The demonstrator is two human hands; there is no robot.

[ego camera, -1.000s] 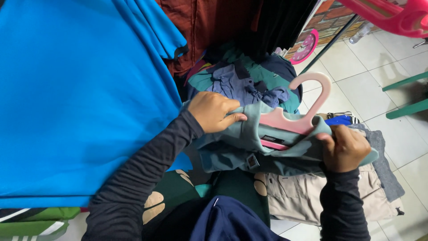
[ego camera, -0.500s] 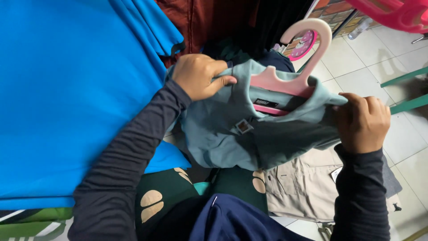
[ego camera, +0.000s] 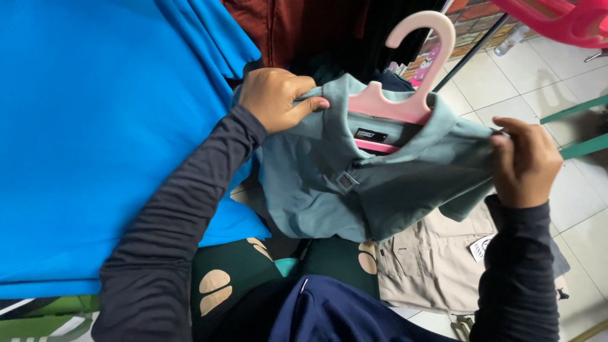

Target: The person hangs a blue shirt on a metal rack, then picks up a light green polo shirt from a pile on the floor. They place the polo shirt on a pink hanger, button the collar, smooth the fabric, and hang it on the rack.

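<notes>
Teal shirt (ego camera: 354, 183) on pink hanger (ego camera: 405, 95), hands pinching shoulders

From my remote seat I see a floor of pale square tiles (ego camera: 573, 209) with dark grout lines on the right. A dark slanted pole (ego camera: 472, 54) crosses it near the top, and behind that is a patch of brick-patterned wall (ego camera: 475, 19). Bright pink plastic furniture (ego camera: 563, 22) juts in at the upper right corner, and green bars (ego camera: 579, 130) lie across the tiles at the right edge. A broad blue cloth (ego camera: 95, 139) fills the left side, with dark red fabric (ego camera: 285, 25) hanging beside it. The light is even and soft.
</notes>
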